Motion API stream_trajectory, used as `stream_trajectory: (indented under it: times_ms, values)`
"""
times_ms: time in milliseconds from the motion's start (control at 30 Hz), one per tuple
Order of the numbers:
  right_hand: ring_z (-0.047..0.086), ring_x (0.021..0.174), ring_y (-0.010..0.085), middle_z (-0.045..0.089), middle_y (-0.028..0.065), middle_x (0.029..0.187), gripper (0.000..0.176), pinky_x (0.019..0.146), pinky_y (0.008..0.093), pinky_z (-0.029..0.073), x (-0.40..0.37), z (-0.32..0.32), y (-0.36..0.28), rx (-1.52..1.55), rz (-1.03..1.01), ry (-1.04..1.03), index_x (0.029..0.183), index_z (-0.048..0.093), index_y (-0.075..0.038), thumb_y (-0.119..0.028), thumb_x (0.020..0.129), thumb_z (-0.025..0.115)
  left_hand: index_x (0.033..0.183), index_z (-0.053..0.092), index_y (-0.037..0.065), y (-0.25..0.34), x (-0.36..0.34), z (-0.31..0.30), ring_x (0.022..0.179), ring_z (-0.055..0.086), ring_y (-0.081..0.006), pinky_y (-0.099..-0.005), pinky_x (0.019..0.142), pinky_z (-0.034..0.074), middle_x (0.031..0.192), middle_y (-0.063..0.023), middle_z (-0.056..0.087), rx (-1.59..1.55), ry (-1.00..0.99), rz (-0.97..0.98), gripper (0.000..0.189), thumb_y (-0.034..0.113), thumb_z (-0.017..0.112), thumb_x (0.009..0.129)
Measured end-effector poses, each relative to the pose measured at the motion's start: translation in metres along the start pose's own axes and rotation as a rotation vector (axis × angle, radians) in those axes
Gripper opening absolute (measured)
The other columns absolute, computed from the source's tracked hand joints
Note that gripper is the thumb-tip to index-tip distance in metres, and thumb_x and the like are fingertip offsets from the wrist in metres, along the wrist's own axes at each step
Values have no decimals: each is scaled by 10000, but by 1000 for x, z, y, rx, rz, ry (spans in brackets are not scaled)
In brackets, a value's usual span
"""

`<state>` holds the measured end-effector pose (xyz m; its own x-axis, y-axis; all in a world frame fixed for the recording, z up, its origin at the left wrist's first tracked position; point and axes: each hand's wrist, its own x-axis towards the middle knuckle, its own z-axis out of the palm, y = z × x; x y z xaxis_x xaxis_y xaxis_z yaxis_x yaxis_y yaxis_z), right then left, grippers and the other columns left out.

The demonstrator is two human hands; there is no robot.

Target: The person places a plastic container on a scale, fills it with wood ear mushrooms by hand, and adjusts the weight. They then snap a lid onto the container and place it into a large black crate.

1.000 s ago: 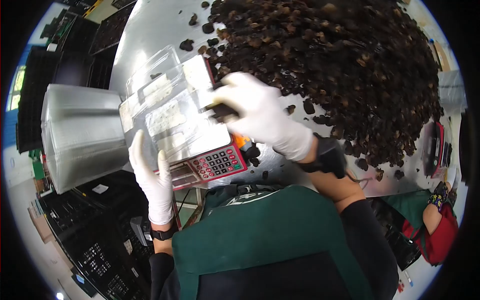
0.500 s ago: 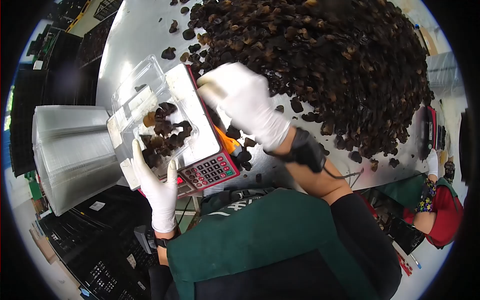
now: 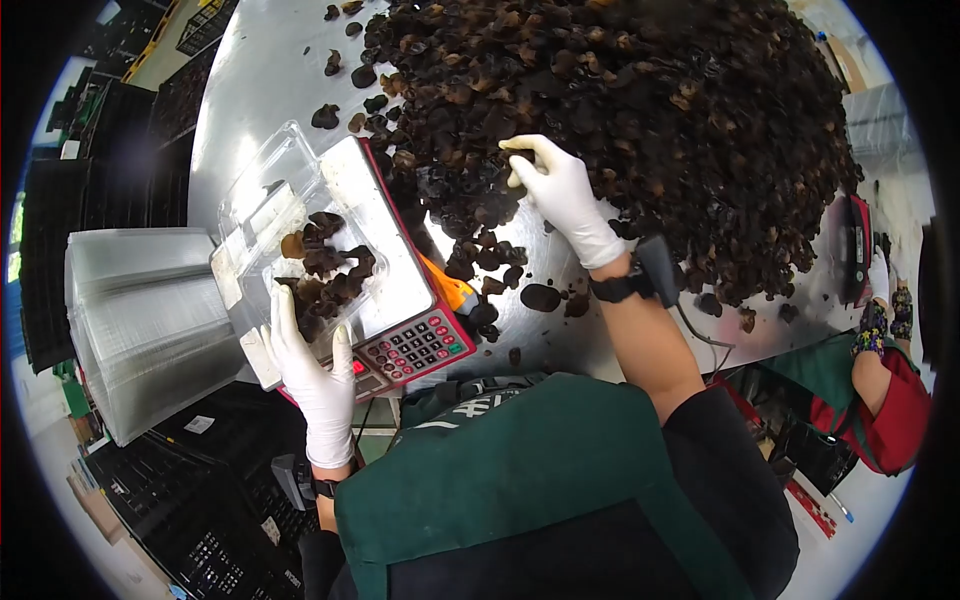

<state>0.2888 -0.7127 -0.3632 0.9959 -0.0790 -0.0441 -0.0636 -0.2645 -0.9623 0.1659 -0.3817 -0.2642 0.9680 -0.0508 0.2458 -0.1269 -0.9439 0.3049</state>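
A clear plastic clamshell box [image 3: 365,262], lid folded back, sits on the scale [image 3: 402,290] with several dark wood ear mushrooms [image 3: 325,262] inside. My left hand [image 3: 312,385], in a white glove, rests at the box's near edge with thumb and fingers apart. Over the left part of the large wood ear pile [image 3: 640,130] is my gloved right hand [image 3: 565,195]. Its thumb and index finger curve with a gap between them, and I see nothing clearly held there. Loose mushrooms [image 3: 485,255] lie between the scale and the pile.
A stack of clear plastic boxes [image 3: 145,320] stands left of the scale. An orange-and-black object [image 3: 450,288] lies against the scale's right side. Black crates [image 3: 200,480] are at lower left. Another person's gloved hand [image 3: 879,276] is beside a second red scale [image 3: 858,250] at far right.
My right hand has moved right, from beside the scale's upper edge to over the pile, and its fingers have parted. My left hand stays at the box. The view has shifted slightly.
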Motion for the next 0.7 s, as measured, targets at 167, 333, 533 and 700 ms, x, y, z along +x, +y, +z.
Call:
stream_trajectory:
  times_ms: [167, 333, 533, 700]
  values:
    - [435, 472, 32, 699, 92, 772, 318, 446, 169, 316, -45, -46, -13, 739, 438, -201, 1216, 626, -10, -251, 1039, 520, 1513, 349, 35, -2, 1, 1, 1393, 410, -358, -564, 1187, 216, 1506, -177, 441, -42, -18, 4, 757, 188, 707, 864]
    - [379, 386, 23, 695, 98, 786, 469, 375, 161, 260, -102, -76, 45, 1231, 647, -381, 1275, 588, -8, -383, 1084, 381, 1513, 353, 40, -4, 0, 2, 1401, 402, -352, -562, 1188, 212, 1520, -173, 426, -16, -18, 30, 739, 166, 695, 870]
    - [376, 376, 39, 715, 138, 836, 546, 379, 176, 277, -156, -93, 43, 1282, 656, -296, 1365, 500, 10, -427, 1094, 320, 1521, 349, 49, -2, 2, 0, 1412, 392, -353, -557, 1187, 209, 1538, -172, 404, 14, -24, 77, 716, 135, 676, 890]
    - [446, 443, 87, 702, 170, 870, 553, 461, 176, 379, -174, -95, 21, 1236, 619, -153, 1377, 489, 28, -401, 1107, 266, 1476, 401, -3, 2, 3, -3, 1316, 481, -384, -450, 1106, 362, 1467, -206, 485, 118, 20, 182, 634, 158, 656, 918]
